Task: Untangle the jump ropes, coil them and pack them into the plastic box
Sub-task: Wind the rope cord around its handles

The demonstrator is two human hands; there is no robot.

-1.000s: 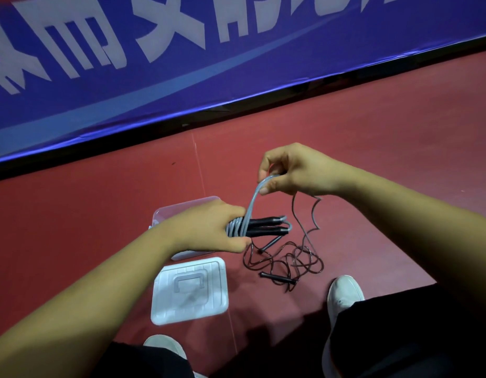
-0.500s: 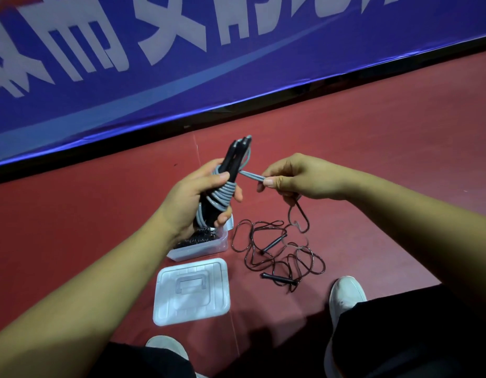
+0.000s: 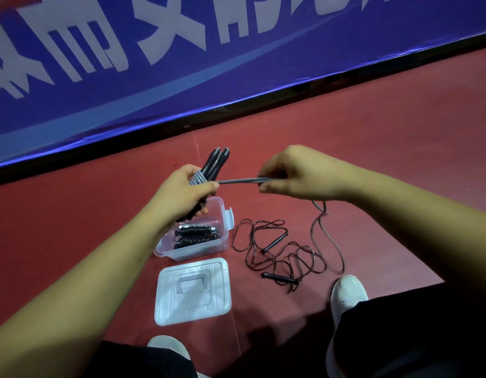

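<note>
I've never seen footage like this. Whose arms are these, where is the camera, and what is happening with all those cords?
There is no machine here. These are a person's two bare arms, filmed by one camera worn on the head and looking down.

The left hand grips two black handles with grey rope wound round them. The right hand pinches a stretch of that rope, pulled taut between the hands, and the rest hangs to the red floor.

On the floor stands a clear box with coiled ropes inside. Its lid lies nearer the camera, and a tangled rope lies to the right. A blue banner runs behind.
</note>
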